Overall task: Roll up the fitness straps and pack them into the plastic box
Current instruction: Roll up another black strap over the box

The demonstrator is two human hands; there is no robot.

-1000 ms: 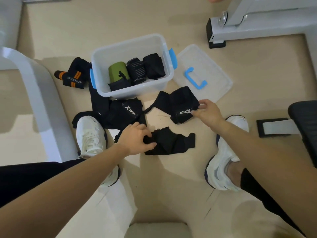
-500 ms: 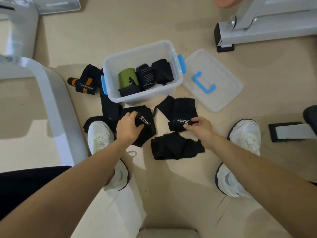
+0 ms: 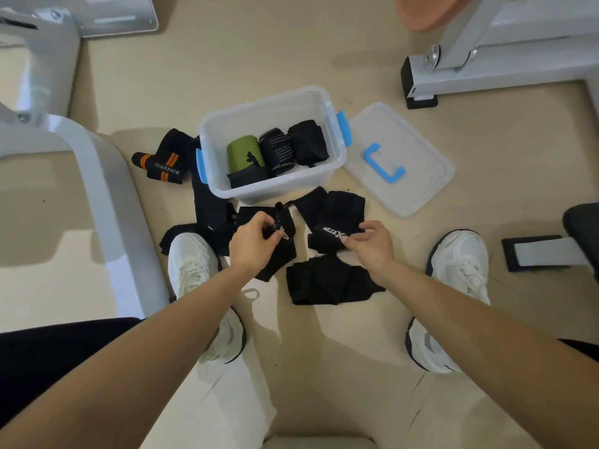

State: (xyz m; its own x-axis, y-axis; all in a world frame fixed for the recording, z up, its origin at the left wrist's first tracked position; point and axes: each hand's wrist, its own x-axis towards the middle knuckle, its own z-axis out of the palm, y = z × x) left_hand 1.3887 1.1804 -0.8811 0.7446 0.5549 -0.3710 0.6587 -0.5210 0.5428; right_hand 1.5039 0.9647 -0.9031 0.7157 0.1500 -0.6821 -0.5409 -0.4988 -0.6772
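Just in front of the plastic box (image 3: 265,102), on the floor (image 3: 324,351), lie two black fitness straps. The right hand (image 3: 372,244) pinches the lettered strap (image 3: 337,215) at its edge, where white print shows upside down; it starts with an "X", and the rest is not clear. The left hand (image 3: 256,241), fingers curled, pinches the logo strap (image 3: 282,251), and its white mark is mostly covered. A loose strap (image 3: 330,283) lies further out from the box, crumpled. Inside the box sit a green roll (image 3: 243,153), a striped roll (image 3: 277,150) and a black roll (image 3: 308,142). Left of the box lies an orange-striped strap (image 3: 165,165) reading "BOKEERSI". Right of the box rests the clear lid (image 3: 421,176) with its blue handle (image 3: 384,163).
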